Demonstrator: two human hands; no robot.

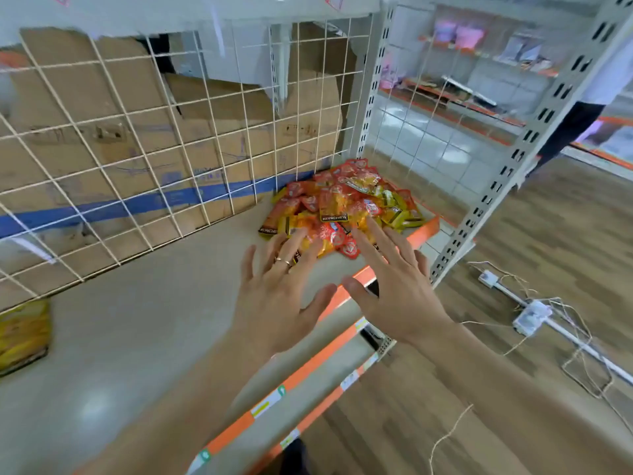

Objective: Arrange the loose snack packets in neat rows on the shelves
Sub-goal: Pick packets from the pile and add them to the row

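Note:
A loose heap of red, orange and yellow snack packets (346, 204) lies at the right end of the grey shelf (137, 330), against the wire grid back. My left hand (277, 293) is flat with fingers spread, its fingertips over the near edge of the heap. My right hand (394, 286) is also spread, fingers straight, its tips at the heap's front right side above the orange shelf lip. Neither hand holds a packet. A yellow packet (24, 334) lies alone at the shelf's far left.
A white wire grid (164, 159) backs the shelf, with cardboard boxes (113, 108) behind it. A perforated upright post (507, 166) stands right of the heap. Lower shelves with orange edges (308, 371) sit below. Cables and power strips (531, 313) lie on the wooden floor.

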